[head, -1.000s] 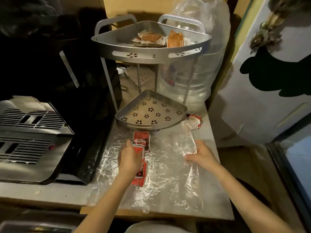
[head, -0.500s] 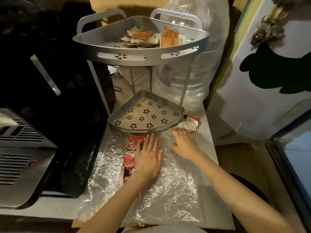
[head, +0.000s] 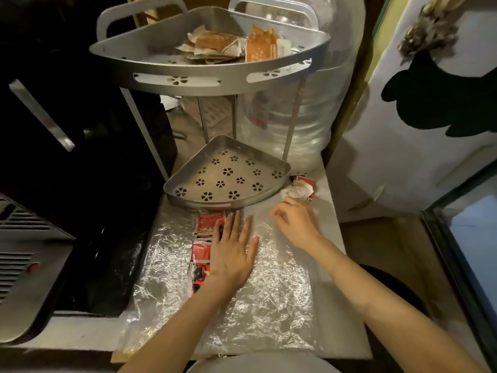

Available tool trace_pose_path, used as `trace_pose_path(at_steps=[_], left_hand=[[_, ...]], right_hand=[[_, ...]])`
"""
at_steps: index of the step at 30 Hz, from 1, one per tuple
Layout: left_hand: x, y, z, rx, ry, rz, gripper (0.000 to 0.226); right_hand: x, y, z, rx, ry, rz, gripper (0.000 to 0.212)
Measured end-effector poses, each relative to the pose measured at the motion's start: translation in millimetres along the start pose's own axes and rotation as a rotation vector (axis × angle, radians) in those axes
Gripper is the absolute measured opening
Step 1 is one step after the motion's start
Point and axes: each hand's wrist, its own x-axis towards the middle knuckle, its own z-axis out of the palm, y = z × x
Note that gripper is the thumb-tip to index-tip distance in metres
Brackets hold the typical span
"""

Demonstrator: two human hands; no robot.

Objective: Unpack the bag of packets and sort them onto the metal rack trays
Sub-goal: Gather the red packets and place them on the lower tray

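Left hand (head: 231,254) flat, fingers spread, gripping nothing, pressing the clear bag (head: 269,292); red packets (head: 205,246) just left of its palm. Right hand (head: 294,224) loosely curled, empty, reaching toward crumpled packets (head: 301,188) just beyond its fingertips. Best pinched singly, then dropped onto bare lower tray (head: 188,196) ahead.

We saw two bare forearms, no sleeves, watch or rings, entering from six o'clock. Left hand (head: 231,254) and right hand (head: 295,224) had short, unpainted nails, without gloves.

Dim warm light, grey counter (head: 332,267), black appliance (head: 67,170), white door (head: 419,162)
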Motion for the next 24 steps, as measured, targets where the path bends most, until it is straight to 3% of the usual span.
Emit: trace_pose_path(at_steps=[5, 12, 16, 18, 21, 24], left_hand=[[-1, -1, -1, 0.004, -0.014, 0.020, 0.071], [0, -1, 0, -0.013, -0.009, 0.014, 0.067], [-5, 0, -8, 0.031, 0.066, 0.049, 0.062], [-12, 6, -14, 0.026, 0.072, 0.107, 0.063], [-26, 29, -21, -0.102, -0.024, 0.249, 0.061], [-37, 58, -19, -0.211, -0.120, 0.406, 0.062]], right_hand=[[-9, 11, -18, 0.206, 0.013, 0.142, 0.010], [-18, 29, -30, 0.546, 0.211, 0.313, 0.013], [-21, 34, -31, 0.873, 0.284, 0.567, 0.021], [-21, 40, -36, 1.050, 0.330, 0.691, 0.024], [-25, 50, -46, 1.428, 0.324, 0.828, 0.011], [-35, 59, -58, 1.565, 0.231, 0.898, 0.035]])
